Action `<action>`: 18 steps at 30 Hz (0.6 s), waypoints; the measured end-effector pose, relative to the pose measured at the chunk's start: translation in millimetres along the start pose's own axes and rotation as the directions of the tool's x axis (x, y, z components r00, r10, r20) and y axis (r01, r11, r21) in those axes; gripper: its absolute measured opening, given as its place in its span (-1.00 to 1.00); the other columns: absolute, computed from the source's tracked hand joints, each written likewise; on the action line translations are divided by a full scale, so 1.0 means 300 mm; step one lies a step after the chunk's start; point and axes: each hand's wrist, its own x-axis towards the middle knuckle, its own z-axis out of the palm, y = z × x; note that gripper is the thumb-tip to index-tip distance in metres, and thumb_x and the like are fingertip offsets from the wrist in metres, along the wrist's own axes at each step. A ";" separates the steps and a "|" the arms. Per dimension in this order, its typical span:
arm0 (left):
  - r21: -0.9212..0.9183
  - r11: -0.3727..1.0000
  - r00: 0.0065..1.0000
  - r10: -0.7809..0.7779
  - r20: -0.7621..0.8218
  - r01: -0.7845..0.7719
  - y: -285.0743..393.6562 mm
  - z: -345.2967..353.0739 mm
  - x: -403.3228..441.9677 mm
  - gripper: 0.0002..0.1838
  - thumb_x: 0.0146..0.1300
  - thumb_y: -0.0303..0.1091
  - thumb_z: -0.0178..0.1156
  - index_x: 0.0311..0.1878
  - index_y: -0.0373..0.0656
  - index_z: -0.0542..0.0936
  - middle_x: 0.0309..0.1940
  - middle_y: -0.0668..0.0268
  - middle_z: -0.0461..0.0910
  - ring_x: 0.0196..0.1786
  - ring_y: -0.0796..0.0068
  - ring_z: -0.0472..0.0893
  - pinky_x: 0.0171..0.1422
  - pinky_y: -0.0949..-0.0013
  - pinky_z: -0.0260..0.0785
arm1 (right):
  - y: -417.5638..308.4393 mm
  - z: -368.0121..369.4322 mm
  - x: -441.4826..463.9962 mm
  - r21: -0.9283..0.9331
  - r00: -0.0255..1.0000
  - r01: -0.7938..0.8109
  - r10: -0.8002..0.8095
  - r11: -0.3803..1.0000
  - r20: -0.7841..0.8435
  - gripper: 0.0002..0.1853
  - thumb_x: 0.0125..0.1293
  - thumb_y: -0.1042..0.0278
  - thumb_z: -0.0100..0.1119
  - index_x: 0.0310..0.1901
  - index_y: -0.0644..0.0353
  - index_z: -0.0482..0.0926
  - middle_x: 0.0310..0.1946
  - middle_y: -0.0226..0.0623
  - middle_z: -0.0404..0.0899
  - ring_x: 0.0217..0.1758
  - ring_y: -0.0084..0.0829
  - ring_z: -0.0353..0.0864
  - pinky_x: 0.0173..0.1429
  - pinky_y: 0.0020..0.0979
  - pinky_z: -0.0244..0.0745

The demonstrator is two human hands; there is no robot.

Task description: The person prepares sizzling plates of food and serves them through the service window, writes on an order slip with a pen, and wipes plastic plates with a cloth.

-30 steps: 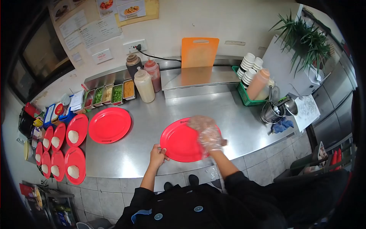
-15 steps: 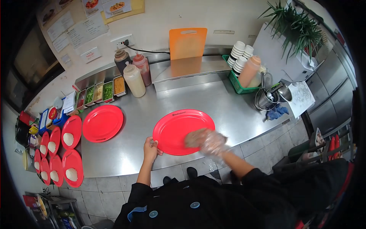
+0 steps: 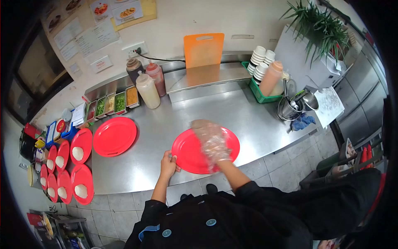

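Observation:
A red oval plate (image 3: 186,155) lies near the front edge of the steel counter. My left hand (image 3: 168,164) grips its left rim. Over the plate's middle is my right hand (image 3: 215,145), in a clear plastic glove. Under its fingers is a flat brownish cloth (image 3: 202,123), perhaps paper, blurred by motion; it reaches the far rim. A second red plate (image 3: 115,137) sits bare to the left. Several more red plates (image 3: 82,182) stand at the far left, each with a white mound of what looks like rice (image 3: 81,191).
Squeeze bottles (image 3: 148,91) and small topping trays (image 3: 120,102) line the back left. An orange cutting board (image 3: 204,50) leans on the wall. At right are a green basket (image 3: 262,97) with cups, a metal utensil container (image 3: 288,110) and a blue cloth (image 3: 302,121).
My right hand has swept with the brownish cloth from the plate's right front toward its far rim. The left hand keeps hold of the rim; the view has shifted slightly.

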 end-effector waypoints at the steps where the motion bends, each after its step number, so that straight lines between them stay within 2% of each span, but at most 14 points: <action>1: -0.013 1.000 0.999 0.019 -0.029 -0.019 0.009 0.003 0.005 -0.67 0.30 -0.45 -0.03 0.11 -0.25 0.24 -0.65 0.17 0.49 -0.74 0.44 0.49 -0.72 0.41 0.38 | 0.097 0.014 -0.015 0.058 0.992 -0.106 0.102 0.993 0.076 -0.68 0.05 0.19 0.07 -0.15 0.12 0.51 0.02 -0.13 0.37 0.13 -0.12 0.29 0.11 0.04 0.21; 2: -0.028 1.000 0.999 0.009 -0.033 -0.010 0.007 0.006 -0.004 -0.69 0.30 -0.42 -0.02 0.09 -0.25 0.27 -0.65 0.17 0.50 -0.74 0.44 0.49 -0.70 0.39 0.38 | 0.193 0.027 -0.031 0.100 0.968 -0.218 0.202 0.971 0.150 -0.77 0.05 0.21 0.07 -0.39 0.17 0.62 -0.22 -0.12 0.56 -0.06 -0.16 0.48 -0.02 -0.10 0.36; 3: -0.049 0.999 0.999 0.016 -0.048 -0.018 0.009 0.008 -0.009 -0.70 0.30 -0.40 -0.01 0.06 -0.24 0.31 -0.65 0.17 0.51 -0.74 0.45 0.49 -0.68 0.36 0.38 | 0.270 0.047 -0.059 0.035 0.957 -0.083 0.089 0.996 -0.275 -0.77 0.06 0.19 0.08 -0.52 0.17 0.59 -0.52 -0.16 0.54 -0.33 -0.17 0.53 -0.19 -0.16 0.41; 4: 0.063 0.995 0.994 0.076 -0.082 -0.071 -0.005 0.004 -0.012 -0.72 0.30 -0.36 0.01 0.03 -0.24 0.34 -0.65 0.16 0.52 -0.73 0.43 0.51 -0.65 0.34 0.38 | 0.261 -0.079 -0.062 0.117 0.978 -0.195 0.201 0.974 -0.048 -0.75 0.10 0.17 0.08 -0.50 0.19 0.59 -0.46 -0.13 0.56 -0.32 -0.13 0.54 -0.18 -0.10 0.41; 5: 0.178 0.976 0.980 0.149 -0.131 -0.124 -0.034 -0.013 -0.012 -0.72 0.29 -0.32 0.02 0.00 -0.23 0.38 -0.66 0.15 0.52 -0.72 0.41 0.52 -0.63 0.31 0.38 | 0.285 -0.062 -0.060 0.410 0.898 -0.439 0.411 0.800 0.160 -0.67 0.20 0.08 -0.02 -0.36 0.17 0.60 -0.36 -0.07 0.57 -0.25 -0.08 0.54 -0.10 -0.07 0.39; 6: 0.211 0.962 0.964 0.208 -0.166 -0.172 -0.074 -0.045 -0.005 -0.72 0.26 -0.28 0.04 -0.04 -0.23 0.41 -0.68 0.11 0.53 -0.69 0.35 0.55 -0.56 0.27 0.39 | 0.333 0.034 -0.034 0.519 0.883 -0.461 0.428 0.719 0.192 -0.56 0.27 -0.07 -0.14 -0.10 0.10 0.55 -0.26 -0.03 0.56 -0.16 -0.04 0.53 -0.06 -0.04 0.37; 7: 0.400 0.884 0.926 0.333 -0.177 -0.242 -0.148 -0.107 0.025 -0.71 0.25 -0.28 0.06 -0.03 -0.21 0.41 -0.68 0.09 0.53 -0.67 0.30 0.57 -0.53 0.27 0.41 | 0.275 0.007 -0.043 0.530 0.924 -0.375 0.350 0.761 0.153 -0.53 0.28 -0.06 -0.13 -0.03 0.15 0.52 -0.20 -0.02 0.56 -0.10 -0.12 0.54 -0.02 -0.12 0.38; 8: 0.335 0.935 0.956 0.196 -0.218 -0.115 -0.009 -0.156 -0.084 -0.74 0.23 -0.29 0.06 -0.06 -0.20 0.44 -0.66 0.09 0.53 -0.65 0.31 0.58 -0.51 0.27 0.41 | 0.214 -0.025 -0.052 0.537 0.957 -0.285 0.268 0.794 0.112 -0.50 0.30 -0.06 -0.11 0.04 0.19 0.48 -0.15 0.00 0.56 -0.03 -0.19 0.55 0.01 -0.19 0.40; 9: 0.290 0.948 0.938 0.215 -0.274 -0.132 -0.070 -0.233 -0.081 -0.74 0.22 -0.30 0.06 -0.07 -0.20 0.47 -0.63 0.07 0.55 -0.64 0.31 0.58 -0.52 0.28 0.40 | 0.215 0.095 -0.063 0.739 0.989 0.077 0.045 0.669 -0.143 -0.53 0.25 0.12 0.07 0.13 0.18 0.41 -0.04 -0.05 0.52 0.02 -0.24 0.52 0.06 -0.20 0.39; 12: 0.390 0.921 0.864 0.210 -0.458 -0.017 -0.075 -0.478 -0.199 -0.75 0.18 -0.32 0.08 -0.08 -0.15 0.53 -0.56 0.06 0.58 -0.52 0.26 0.61 -0.40 0.25 0.44 | 0.058 0.134 0.001 0.735 0.990 0.048 -0.127 0.676 0.053 -0.45 0.16 0.28 0.18 0.20 0.15 0.31 0.06 -0.15 0.46 0.08 -0.24 0.46 0.10 -0.24 0.38; 14: 0.503 0.863 0.794 0.270 -0.545 0.052 -0.126 -0.654 -0.256 -0.75 0.16 -0.29 0.09 -0.10 -0.11 0.56 -0.47 0.04 0.60 -0.35 0.16 0.62 -0.23 0.19 0.44 | -0.026 0.270 0.084 0.985 0.998 -0.029 -0.051 0.169 0.038 -0.41 0.15 0.31 0.17 0.22 0.19 0.25 0.08 -0.21 0.41 0.07 -0.28 0.43 0.01 -0.29 0.43; 15: 0.508 0.856 0.764 0.265 -0.588 0.094 -0.172 -0.734 -0.271 -0.75 0.16 -0.27 0.10 -0.12 -0.10 0.57 -0.40 0.02 0.60 -0.25 0.10 0.61 -0.13 0.16 0.43 | -0.069 0.251 0.116 0.886 0.944 -0.313 -0.217 -0.342 0.250 -0.42 0.13 0.34 0.19 0.19 0.21 0.26 0.04 -0.22 0.42 0.04 -0.31 0.43 -0.06 -0.33 0.45; 17: 0.399 0.895 0.740 0.129 -0.660 0.200 -0.235 -0.876 -0.304 -0.73 0.16 -0.21 0.10 -0.11 -0.09 0.57 -0.29 -0.01 0.59 -0.12 0.04 0.57 -0.02 0.14 0.39 | -0.259 -0.033 0.158 0.609 0.795 -0.566 -0.563 -0.555 0.226 -0.53 0.11 0.38 0.21 0.08 0.25 0.36 -0.09 -0.28 0.45 -0.11 -0.43 0.44 -0.24 -0.42 0.43; 18: 0.394 0.886 0.737 0.095 -0.669 0.244 -0.260 -0.940 -0.317 -0.70 0.17 -0.18 0.10 -0.09 -0.10 0.56 -0.25 -0.03 0.57 -0.08 0.03 0.55 0.01 0.15 0.37 | -0.326 -0.066 0.192 0.664 0.772 -0.562 -0.600 -0.492 0.209 -0.57 0.14 0.35 0.17 0.05 0.25 0.38 -0.19 -0.30 0.43 -0.20 -0.45 0.41 -0.29 -0.43 0.40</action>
